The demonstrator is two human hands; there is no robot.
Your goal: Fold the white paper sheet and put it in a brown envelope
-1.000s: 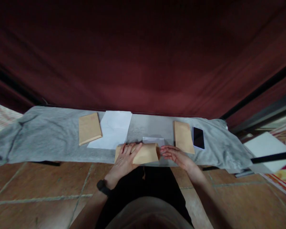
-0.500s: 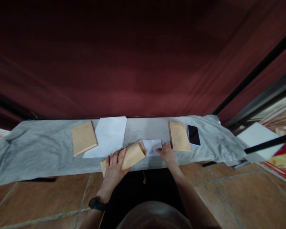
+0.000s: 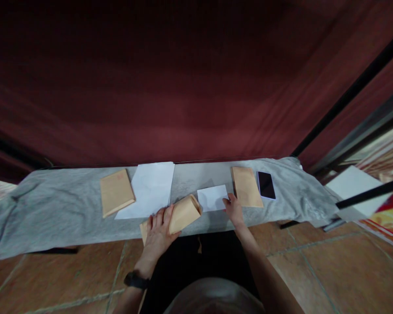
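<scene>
My left hand (image 3: 159,228) lies over a brown paper envelope (image 3: 186,213), fingers across its top and thumb at its near edge, gripping it at the left part. The envelope's mouth gapes at its right end. Just right of that mouth is a folded white sheet of paper (image 3: 211,198), apart from the envelope. My right hand (image 3: 234,210) pinches the sheet by its right edge, thumb and fingers closed. Part of the envelope is hidden under my left hand.
A stack of large white sheets (image 3: 155,183) lies at the left, beside a stack of brown envelopes (image 3: 117,192). More brown envelopes (image 3: 248,187) and a phone (image 3: 266,185) are at the right. Grey cloth (image 3: 68,205) covers the narrow table, with a dark red panel (image 3: 170,109) behind it.
My right hand has moved the folded sheet right and slightly away from me, out from the envelope's mouth. My left hand stays on the envelope.
</scene>
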